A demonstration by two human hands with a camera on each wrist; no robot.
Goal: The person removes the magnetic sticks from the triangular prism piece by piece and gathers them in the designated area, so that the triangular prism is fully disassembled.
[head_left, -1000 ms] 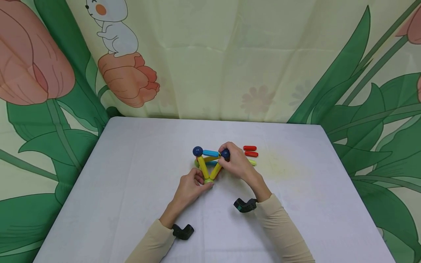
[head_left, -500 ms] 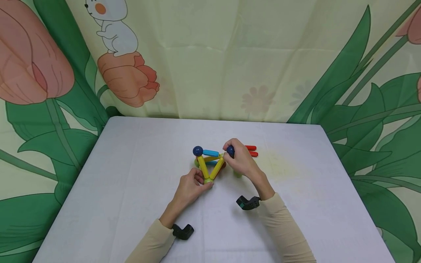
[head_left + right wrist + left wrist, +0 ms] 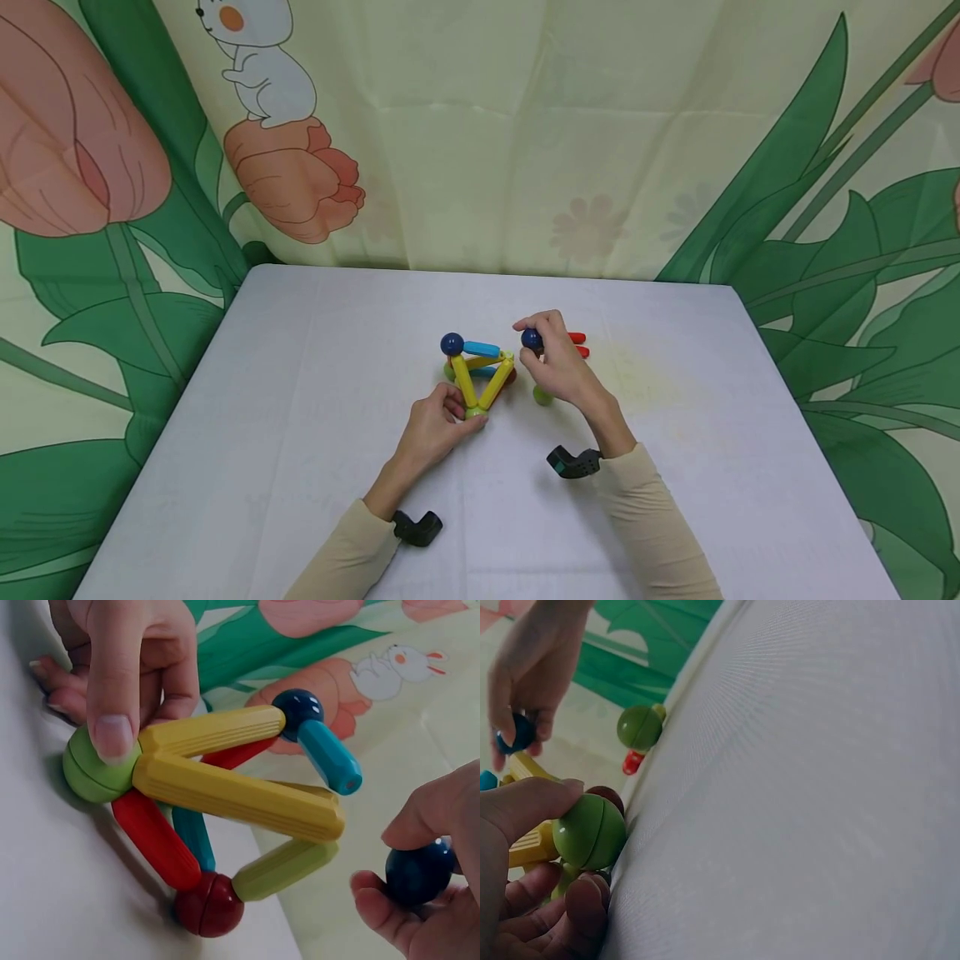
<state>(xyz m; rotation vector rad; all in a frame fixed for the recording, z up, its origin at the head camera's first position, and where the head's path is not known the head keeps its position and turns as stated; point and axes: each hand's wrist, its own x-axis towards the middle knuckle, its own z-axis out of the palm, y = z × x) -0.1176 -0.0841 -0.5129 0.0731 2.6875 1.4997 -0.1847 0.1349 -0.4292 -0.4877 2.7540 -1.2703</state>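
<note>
A frame of coloured sticks and balls stands on the table. My left hand [image 3: 431,425] holds its near green ball [image 3: 590,832], thumb on top and fingers curled beneath. Two yellow sticks [image 3: 240,796] spread upward from that ball. One reaches a dark blue ball [image 3: 298,712], from which a light blue stick [image 3: 330,757] sticks out with its other end free. Lower down, a red stick [image 3: 157,838] and a yellow-green stick [image 3: 286,870] meet a dark red ball [image 3: 210,904]. Right of the frame and apart from it, my right hand [image 3: 558,367] pinches another dark blue ball [image 3: 532,339].
Partly behind the right hand lie red sticks [image 3: 577,337] on the white table [image 3: 337,350]. A loose-looking green ball [image 3: 542,396] sits below that hand. Each wrist wears a black camera [image 3: 417,529]. A printed curtain [image 3: 480,167] hangs behind the table.
The right hand has drawn the dark blue ball away from the frame's upper right corner, to the right. The light blue stick's end there is now free. The left hand stays put.
</note>
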